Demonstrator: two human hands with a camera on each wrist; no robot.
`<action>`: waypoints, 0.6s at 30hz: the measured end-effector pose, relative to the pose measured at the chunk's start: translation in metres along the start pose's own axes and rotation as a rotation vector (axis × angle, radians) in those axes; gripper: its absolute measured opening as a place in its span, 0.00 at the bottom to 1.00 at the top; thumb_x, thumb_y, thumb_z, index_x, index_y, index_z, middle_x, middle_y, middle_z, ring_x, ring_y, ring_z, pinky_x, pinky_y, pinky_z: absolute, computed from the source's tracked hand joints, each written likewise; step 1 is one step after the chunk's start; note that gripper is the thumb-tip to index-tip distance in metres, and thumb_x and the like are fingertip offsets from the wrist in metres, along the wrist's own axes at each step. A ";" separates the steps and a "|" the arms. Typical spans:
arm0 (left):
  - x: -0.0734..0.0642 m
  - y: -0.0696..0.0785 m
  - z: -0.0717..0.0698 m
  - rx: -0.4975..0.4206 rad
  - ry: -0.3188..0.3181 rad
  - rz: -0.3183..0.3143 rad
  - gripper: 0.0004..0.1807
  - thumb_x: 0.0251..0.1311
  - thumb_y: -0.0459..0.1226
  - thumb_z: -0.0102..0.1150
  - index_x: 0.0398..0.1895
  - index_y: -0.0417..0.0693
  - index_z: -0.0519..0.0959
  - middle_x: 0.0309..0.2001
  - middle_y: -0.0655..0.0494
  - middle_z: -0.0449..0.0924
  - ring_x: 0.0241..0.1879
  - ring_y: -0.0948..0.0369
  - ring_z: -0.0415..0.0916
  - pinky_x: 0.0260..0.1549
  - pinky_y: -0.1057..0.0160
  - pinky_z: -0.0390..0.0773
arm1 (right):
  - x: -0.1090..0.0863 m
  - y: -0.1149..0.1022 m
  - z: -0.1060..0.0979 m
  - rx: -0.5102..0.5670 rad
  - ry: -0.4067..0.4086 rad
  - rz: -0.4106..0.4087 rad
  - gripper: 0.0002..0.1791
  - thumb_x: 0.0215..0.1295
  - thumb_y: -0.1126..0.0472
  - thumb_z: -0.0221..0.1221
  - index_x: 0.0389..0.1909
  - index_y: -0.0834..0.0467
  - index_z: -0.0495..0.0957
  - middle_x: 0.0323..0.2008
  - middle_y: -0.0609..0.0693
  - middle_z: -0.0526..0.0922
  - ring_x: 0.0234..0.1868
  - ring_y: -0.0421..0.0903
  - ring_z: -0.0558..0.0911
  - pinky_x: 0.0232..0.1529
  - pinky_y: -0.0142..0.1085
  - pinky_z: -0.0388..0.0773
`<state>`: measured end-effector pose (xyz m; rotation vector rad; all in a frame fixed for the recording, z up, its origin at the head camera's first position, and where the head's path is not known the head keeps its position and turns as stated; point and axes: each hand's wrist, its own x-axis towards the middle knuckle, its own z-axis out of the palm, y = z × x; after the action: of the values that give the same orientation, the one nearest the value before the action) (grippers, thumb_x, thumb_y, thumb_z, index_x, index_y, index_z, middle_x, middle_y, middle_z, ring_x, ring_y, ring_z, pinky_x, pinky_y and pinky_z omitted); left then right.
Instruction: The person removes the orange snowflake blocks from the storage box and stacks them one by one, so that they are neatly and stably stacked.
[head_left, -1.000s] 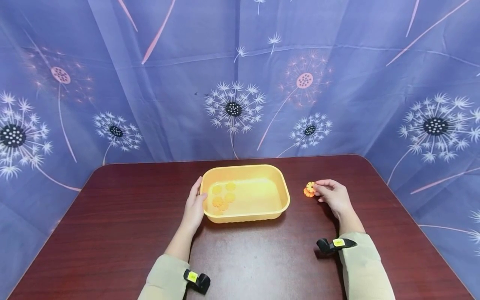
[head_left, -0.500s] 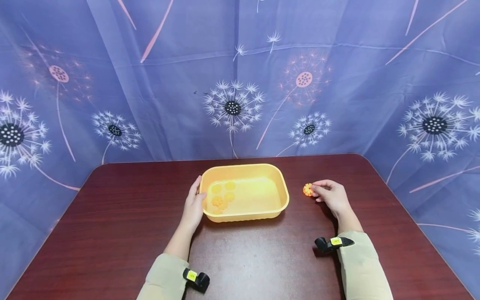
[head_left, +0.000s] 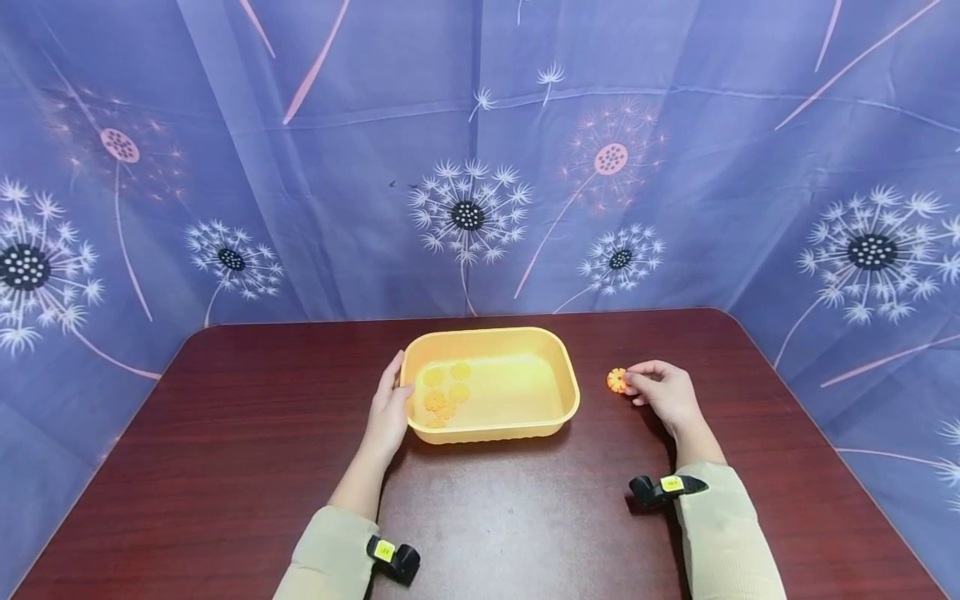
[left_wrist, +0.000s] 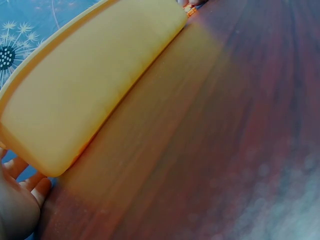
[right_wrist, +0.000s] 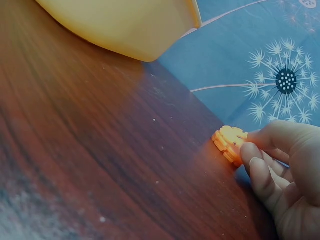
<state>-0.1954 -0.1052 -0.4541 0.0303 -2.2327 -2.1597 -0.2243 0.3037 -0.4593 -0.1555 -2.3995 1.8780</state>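
My left hand (head_left: pixel 388 410) holds the left end of a yellow plastic basin (head_left: pixel 551 429), thumb over the rim and fingers along the outer wall. Inside, at the basin's left side, lie several yellow-orange flower-shaped discs (head_left: pixel 459 392). To the right of the basin, my right hand (head_left: pixel 666 398) pinches orange flower-shaped discs (head_left: pixel 616 381) between thumb and fingertips. In the right wrist view these orange discs (right_wrist: pixel 229 142) look like two, one stacked flat on the other, close over the table. The fingertips cover their near edge.
A dark red-brown wooden table (head_left: pixel 225 467) lies under everything, its far edge just behind the basin. A blue curtain (head_left: pixel 337 208) with dandelion prints hangs around the back and sides. Black straps with yellow labels sit on both sleeves (head_left: pixel 727 517).
One second ago the upper orange disc sat offset from the lower one; now they overlap as a single round shape. The left hand and basin have stayed in place.
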 end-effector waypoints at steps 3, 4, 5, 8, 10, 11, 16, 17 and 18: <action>0.000 0.000 0.000 0.000 0.002 -0.005 0.32 0.67 0.30 0.35 0.75 0.50 0.50 0.74 0.50 0.49 0.72 0.53 0.50 0.68 0.50 0.56 | -0.001 -0.002 0.000 -0.027 0.005 -0.002 0.15 0.60 0.67 0.60 0.41 0.75 0.73 0.19 0.37 0.81 0.20 0.32 0.80 0.19 0.29 0.78; 0.000 0.000 0.000 -0.001 0.002 -0.005 0.32 0.67 0.30 0.35 0.75 0.50 0.50 0.74 0.50 0.49 0.71 0.53 0.50 0.68 0.50 0.57 | -0.002 -0.002 0.000 -0.038 0.008 -0.002 0.15 0.60 0.67 0.60 0.41 0.76 0.73 0.19 0.37 0.81 0.20 0.32 0.79 0.18 0.29 0.78; 0.000 0.000 0.000 -0.005 0.001 -0.005 0.32 0.67 0.30 0.35 0.74 0.50 0.50 0.74 0.50 0.49 0.71 0.53 0.50 0.68 0.50 0.57 | -0.002 -0.002 0.000 -0.054 0.009 -0.001 0.16 0.60 0.66 0.60 0.41 0.76 0.73 0.19 0.37 0.80 0.20 0.32 0.79 0.18 0.29 0.77; 0.000 0.000 0.000 -0.017 -0.001 0.000 0.32 0.66 0.30 0.35 0.74 0.49 0.50 0.74 0.49 0.49 0.71 0.53 0.50 0.68 0.50 0.56 | -0.003 -0.003 -0.001 -0.078 0.017 0.009 0.14 0.60 0.66 0.60 0.40 0.74 0.74 0.18 0.37 0.79 0.19 0.32 0.78 0.17 0.28 0.76; 0.000 0.000 0.000 -0.024 -0.002 0.001 0.32 0.66 0.30 0.35 0.74 0.49 0.50 0.74 0.50 0.49 0.71 0.54 0.50 0.68 0.50 0.56 | -0.003 -0.003 -0.001 -0.086 0.021 0.016 0.12 0.60 0.66 0.60 0.38 0.72 0.74 0.18 0.37 0.79 0.19 0.33 0.77 0.17 0.28 0.75; 0.000 0.000 0.001 -0.026 -0.003 0.001 0.32 0.66 0.30 0.35 0.74 0.49 0.50 0.74 0.50 0.49 0.71 0.54 0.50 0.68 0.50 0.56 | -0.003 -0.003 -0.001 -0.092 0.017 0.015 0.12 0.60 0.66 0.60 0.38 0.72 0.74 0.18 0.37 0.79 0.19 0.32 0.77 0.17 0.28 0.75; 0.000 0.000 0.000 -0.031 -0.003 0.000 0.31 0.67 0.30 0.35 0.74 0.48 0.50 0.75 0.50 0.49 0.72 0.54 0.49 0.69 0.51 0.55 | -0.001 -0.002 -0.001 -0.113 0.019 0.019 0.11 0.59 0.66 0.59 0.38 0.71 0.75 0.18 0.37 0.79 0.19 0.33 0.77 0.17 0.28 0.75; 0.000 0.000 0.000 -0.030 -0.001 -0.003 0.31 0.67 0.30 0.35 0.74 0.49 0.50 0.75 0.50 0.49 0.72 0.54 0.49 0.68 0.50 0.56 | 0.000 -0.002 -0.001 -0.119 0.017 0.019 0.12 0.60 0.66 0.59 0.39 0.72 0.74 0.18 0.37 0.79 0.19 0.33 0.77 0.17 0.28 0.75; 0.000 0.000 0.000 -0.029 0.001 -0.004 0.31 0.67 0.30 0.35 0.74 0.49 0.50 0.74 0.50 0.49 0.71 0.54 0.50 0.68 0.50 0.56 | 0.000 -0.002 -0.001 -0.120 0.021 0.021 0.12 0.59 0.67 0.59 0.39 0.72 0.74 0.18 0.37 0.79 0.19 0.33 0.77 0.17 0.28 0.75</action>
<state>-0.1956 -0.1049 -0.4545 0.0353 -2.2022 -2.1940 -0.2245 0.3040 -0.4574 -0.2095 -2.5067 1.7312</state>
